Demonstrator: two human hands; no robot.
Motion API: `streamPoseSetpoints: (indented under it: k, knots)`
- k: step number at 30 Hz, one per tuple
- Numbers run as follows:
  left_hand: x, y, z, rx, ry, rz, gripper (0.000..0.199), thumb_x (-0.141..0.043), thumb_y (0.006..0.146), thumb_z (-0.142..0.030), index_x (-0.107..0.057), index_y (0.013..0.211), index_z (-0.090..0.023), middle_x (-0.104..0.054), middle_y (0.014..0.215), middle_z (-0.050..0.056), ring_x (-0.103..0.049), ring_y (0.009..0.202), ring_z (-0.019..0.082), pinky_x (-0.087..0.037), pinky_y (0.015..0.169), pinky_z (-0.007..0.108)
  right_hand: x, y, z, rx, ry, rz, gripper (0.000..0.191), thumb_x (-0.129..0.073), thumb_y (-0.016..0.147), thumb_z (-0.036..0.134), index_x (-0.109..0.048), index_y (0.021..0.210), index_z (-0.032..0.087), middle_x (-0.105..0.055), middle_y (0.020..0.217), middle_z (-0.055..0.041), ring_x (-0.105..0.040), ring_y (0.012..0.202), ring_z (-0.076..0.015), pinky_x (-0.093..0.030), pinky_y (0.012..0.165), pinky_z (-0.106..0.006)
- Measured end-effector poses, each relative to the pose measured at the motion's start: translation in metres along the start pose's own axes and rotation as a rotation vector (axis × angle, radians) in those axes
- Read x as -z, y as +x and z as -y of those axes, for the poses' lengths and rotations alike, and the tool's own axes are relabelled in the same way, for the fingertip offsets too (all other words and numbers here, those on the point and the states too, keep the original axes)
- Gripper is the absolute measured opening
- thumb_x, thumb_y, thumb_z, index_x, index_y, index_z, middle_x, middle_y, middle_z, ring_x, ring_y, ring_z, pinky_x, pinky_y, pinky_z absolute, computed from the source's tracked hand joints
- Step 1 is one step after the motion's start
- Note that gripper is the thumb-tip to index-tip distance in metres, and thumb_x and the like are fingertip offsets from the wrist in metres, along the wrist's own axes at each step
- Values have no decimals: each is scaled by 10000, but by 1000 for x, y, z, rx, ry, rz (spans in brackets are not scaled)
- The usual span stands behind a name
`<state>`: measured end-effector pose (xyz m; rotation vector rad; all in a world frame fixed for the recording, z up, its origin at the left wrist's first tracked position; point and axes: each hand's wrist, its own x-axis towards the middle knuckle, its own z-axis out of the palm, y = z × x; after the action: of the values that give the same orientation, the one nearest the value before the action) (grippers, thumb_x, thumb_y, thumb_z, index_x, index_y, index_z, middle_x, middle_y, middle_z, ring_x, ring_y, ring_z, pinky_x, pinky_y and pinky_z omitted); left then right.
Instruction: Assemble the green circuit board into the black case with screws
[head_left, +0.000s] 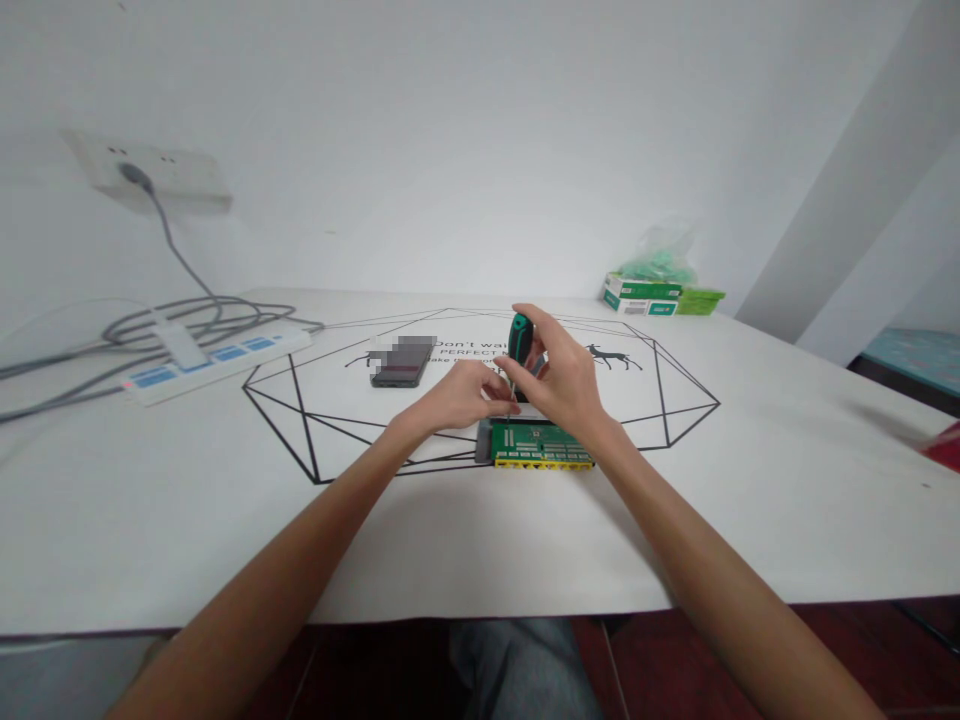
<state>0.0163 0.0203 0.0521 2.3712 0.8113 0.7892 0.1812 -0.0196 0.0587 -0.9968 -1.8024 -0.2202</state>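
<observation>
My right hand [566, 375] grips a screwdriver [520, 338] by its black and green handle, which stands almost upright with the thin shaft pointing down. Under it lies a green circuit board [536, 440] with a row of yellow parts along the near edge and a grey piece at its left end. The fingers of my left hand [472, 392] are pinched together beside the lower shaft, just above the board's far left part. Whether they hold the shaft or some small piece is hidden. My right hand and wrist cover the board's far right part.
A dark phone [405, 362] lies on the white table [480, 550], left of my hands. Further left are a power strip [217, 365] and coiled grey cables [172, 318]. Small green and white boxes [641, 293] with a plastic bag [660, 255] stand at the back right.
</observation>
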Motion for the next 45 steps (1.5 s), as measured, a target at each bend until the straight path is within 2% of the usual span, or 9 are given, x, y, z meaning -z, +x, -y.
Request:
streamPoseSetpoints:
  k: [5, 13, 18, 23, 29, 32, 38, 45]
  knots:
    - [-1, 2, 7, -7, -18, 16, 160, -682, 687, -244, -719, 556, -159, -590, 488, -9, -477, 494, 109, -340, 487, 206, 0, -3, 6, 14, 32, 48, 547, -474, 902, 342, -387, 1426, 214, -655, 977, -71, -602, 741, -185, -478, 635, -308]
    - [1, 1, 5, 57, -131, 102, 157, -645, 686, -244, -745, 657, -128, -645, 577, 14, -557, 590, 142, -422, 575, 229, 1, -4, 6, -13, 107, 73, 613, -489, 826, 228, -360, 1425, 224, -653, 1071, -76, -602, 719, -169, -501, 615, -300]
    - [3, 0, 0, 60, -103, 160, 203, -630, 717, -244, -770, 793, -118, -718, 702, 43, -624, 702, 176, -470, 692, 267, -1, -4, 4, -14, 83, 50, 605, -523, 821, 253, -366, 1404, 217, -658, 1018, -64, -604, 706, -159, -499, 618, -299]
    - [4, 1, 3, 45, -22, 134, 171, -656, 730, -246, -769, 807, -144, -751, 819, 57, -653, 773, 177, -465, 719, 255, -4, -4, -1, -39, 1, 8, 600, -598, 810, 338, -393, 1362, 229, -669, 983, -58, -587, 666, -159, -471, 592, -307]
    - [3, 0, 6, 57, -26, 105, 183, -671, 714, -268, -756, 776, -119, -732, 724, 57, -641, 699, 162, -453, 668, 244, -6, -5, -3, -15, -38, -13, 599, -573, 845, 420, -393, 1374, 204, -665, 961, -65, -612, 720, -179, -477, 622, -320]
    - [3, 0, 5, 69, -43, 105, 174, -663, 701, -242, -759, 760, -110, -739, 740, 71, -635, 683, 165, -457, 656, 248, -5, -6, 0, -21, -4, 0, 565, -507, 889, 381, -375, 1408, 202, -674, 914, -53, -612, 672, -167, -482, 600, -313]
    - [5, 0, 1, 40, -55, 136, 165, -629, 699, -183, -768, 767, -126, -739, 740, 50, -625, 692, 160, -475, 696, 255, -4, -8, 2, -4, 69, 34, 579, -451, 891, 271, -330, 1456, 228, -676, 983, -53, -616, 654, -151, -495, 591, -307]
    - [3, 0, 0, 51, -48, 96, 143, -655, 704, -177, -772, 781, -145, -735, 730, 36, -616, 674, 139, -472, 696, 242, -9, -8, -1, -63, 39, -2, 589, -510, 869, 331, -353, 1421, 200, -673, 1003, -68, -625, 697, -165, -500, 606, -316]
